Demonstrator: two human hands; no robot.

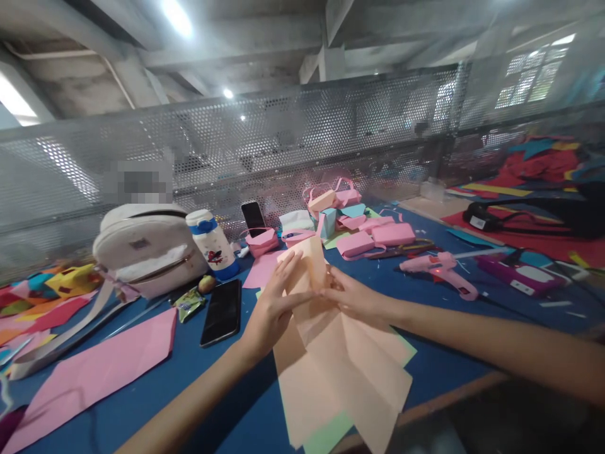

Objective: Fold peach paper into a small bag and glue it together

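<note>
Between my two hands is a folded piece of peach paper (312, 258), its upper part raised like a narrow box. My left hand (278, 302) grips its left side, with the thumb pointing right across the front. From the right, my right hand (344, 291) pinches the paper's edge, the fingertips partly hidden behind it. Below my hands lie creased peach sheets (321, 378) fanned toward the front edge of the table. Part of a light green sheet (331, 435) shows from under them.
A pink glue gun (439, 271) with a lit red light lies right. Small pink paper bags (378, 236) stand behind my hands. Left are a black phone (221, 313), a bottle (212, 246), a white backpack (146, 252) and a pink sheet (104, 372). A perforated metal screen (283, 139) borders the back.
</note>
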